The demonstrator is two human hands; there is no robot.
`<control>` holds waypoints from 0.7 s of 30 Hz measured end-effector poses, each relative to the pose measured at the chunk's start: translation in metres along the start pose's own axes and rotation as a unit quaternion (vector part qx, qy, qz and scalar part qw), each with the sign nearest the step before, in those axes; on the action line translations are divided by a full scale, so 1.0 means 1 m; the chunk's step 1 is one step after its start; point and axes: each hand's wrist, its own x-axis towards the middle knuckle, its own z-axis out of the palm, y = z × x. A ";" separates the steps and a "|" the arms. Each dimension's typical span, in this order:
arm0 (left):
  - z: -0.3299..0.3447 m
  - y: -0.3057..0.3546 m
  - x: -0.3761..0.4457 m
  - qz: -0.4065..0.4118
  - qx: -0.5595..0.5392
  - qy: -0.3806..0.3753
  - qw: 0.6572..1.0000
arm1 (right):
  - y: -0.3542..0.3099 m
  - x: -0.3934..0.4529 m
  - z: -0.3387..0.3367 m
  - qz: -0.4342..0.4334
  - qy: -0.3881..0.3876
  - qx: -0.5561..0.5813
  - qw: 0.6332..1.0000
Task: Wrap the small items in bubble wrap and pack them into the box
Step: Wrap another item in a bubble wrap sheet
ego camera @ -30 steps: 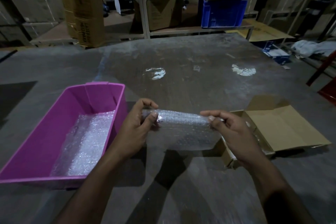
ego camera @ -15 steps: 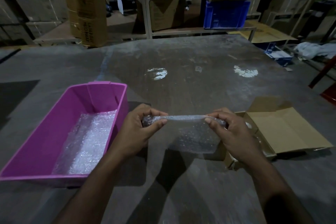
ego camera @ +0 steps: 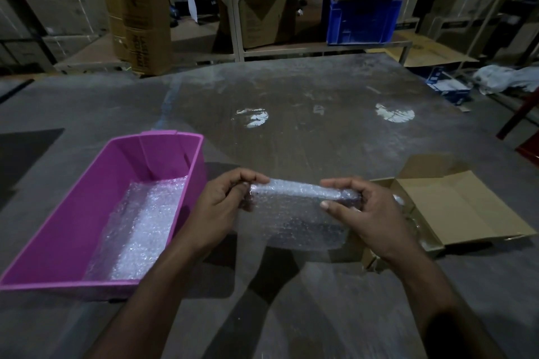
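Observation:
Above the grey table, both hands hold a roll of bubble wrap (ego camera: 294,207) with a dark item half visible inside it. My left hand (ego camera: 224,204) pinches the roll's left end between thumb and fingers. My right hand (ego camera: 364,213) grips the right end, thumb in front. A loose flap of wrap hangs below the roll. An open cardboard box (ego camera: 455,207) lies to the right, just behind my right hand. Inside the box, something clear shows, too dim to name.
A pink plastic bin (ego camera: 73,227) lined with bubble wrap sits at the left. The table's far edge meets metal shelving with cardboard cartons and a blue crate (ego camera: 363,20). A red chair (ego camera: 528,137) stands at the right edge.
The roll has turned in my hands and looks thicker than half a second ago. Both hands stayed in about the same place.

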 end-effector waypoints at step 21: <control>0.004 0.004 -0.001 -0.003 -0.015 -0.012 1.000 | 0.002 0.000 -0.005 -0.029 -0.018 -0.041 0.999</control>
